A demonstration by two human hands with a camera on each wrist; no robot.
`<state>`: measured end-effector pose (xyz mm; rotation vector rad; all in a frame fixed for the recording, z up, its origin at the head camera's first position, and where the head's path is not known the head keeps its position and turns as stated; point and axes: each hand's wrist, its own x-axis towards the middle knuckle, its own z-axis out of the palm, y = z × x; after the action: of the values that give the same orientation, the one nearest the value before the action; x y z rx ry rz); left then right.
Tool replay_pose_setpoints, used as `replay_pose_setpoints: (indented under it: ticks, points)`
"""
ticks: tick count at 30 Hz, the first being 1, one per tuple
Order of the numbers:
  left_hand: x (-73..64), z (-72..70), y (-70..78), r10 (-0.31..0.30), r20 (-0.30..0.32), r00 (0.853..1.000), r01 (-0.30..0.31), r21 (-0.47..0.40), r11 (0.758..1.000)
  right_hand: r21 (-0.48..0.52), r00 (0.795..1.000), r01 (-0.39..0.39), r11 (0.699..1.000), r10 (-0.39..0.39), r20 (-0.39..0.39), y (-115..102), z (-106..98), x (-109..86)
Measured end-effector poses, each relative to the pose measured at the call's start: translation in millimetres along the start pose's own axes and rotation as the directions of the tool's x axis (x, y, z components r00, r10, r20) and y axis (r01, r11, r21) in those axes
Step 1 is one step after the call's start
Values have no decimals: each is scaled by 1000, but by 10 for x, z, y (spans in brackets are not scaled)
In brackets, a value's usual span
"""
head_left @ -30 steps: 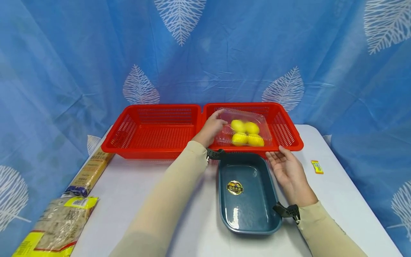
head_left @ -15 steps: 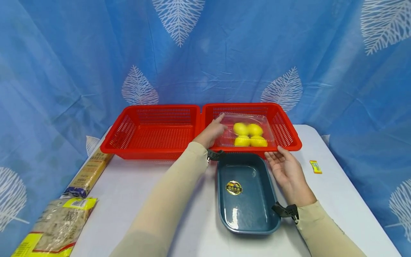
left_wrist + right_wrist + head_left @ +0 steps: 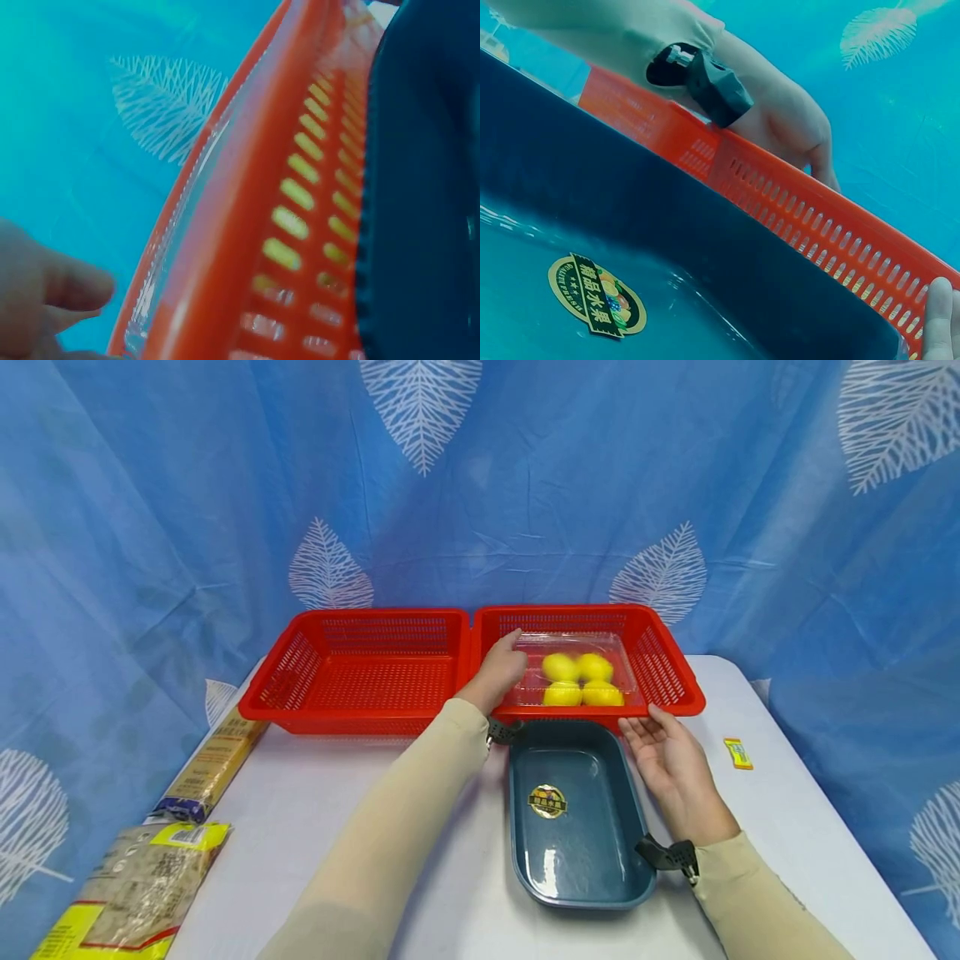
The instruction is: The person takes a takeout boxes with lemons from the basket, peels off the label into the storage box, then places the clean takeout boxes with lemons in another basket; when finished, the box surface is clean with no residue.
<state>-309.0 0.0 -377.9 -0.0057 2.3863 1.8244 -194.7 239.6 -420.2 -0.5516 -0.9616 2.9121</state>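
Note:
My left hand [image 3: 498, 670] reaches over the left side of the right red basket [image 3: 688, 697], fingers extended beside a clear plastic clamshell box [image 3: 626, 670]. Several yellow lemons [image 3: 595, 667] show through the box, which lies down in the basket. In the left wrist view, the thumb and fingers [image 3: 79, 289] are close to the basket's rim. My right hand [image 3: 678, 768] is palm up at the basket's front, its fingertips touching the front wall and rim. In the right wrist view, one of its fingers [image 3: 939, 311] lies against the slotted wall.
A dark blue plastic tub [image 3: 581, 827] with a gold label stands between my arms, against the right basket. Another red basket [image 3: 375, 681] adjoins on the left. Two food packages, one long [image 3: 213, 764] and one wide [image 3: 135, 885], lie far left. A small yellow packet [image 3: 738, 753] lies right.
The clamshell box has settled lower into the right basket. My left hand has released its edge and straightened its fingers. My right hand has stayed at the basket's front.

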Motion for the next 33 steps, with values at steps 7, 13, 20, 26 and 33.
replay_pose_setpoints:
  ticks: [7, 13, 20, 26, 33]
  points:
    - [-91, -45, 99, 211, -130, 969, -192, 142, 971, 1, 1000, 9, 1000, -9, 18, -28, -30, -7]
    - [-182, -364, 190, 334, -114, 936, -302, 230, 925, 4, 1000, 9, 1000, -9, 25, -46, -15, -11]
    - [-263, -999, 193, 447, -104, 888, -385, 362, 849, -25, 1000, 3, 1000, -2, 28, -9, 28, 16]
    - [-476, -1619, -42, 487, 22, 873, -417, 553, 721, -57, 1000, -9, 998, 10, 24, 30, 30, 4]
    - [-851, -2367, -312, 399, 108, 911, -335, 758, 560, -157, 998, -57, 986, 58, 0, -87, 41, -82]
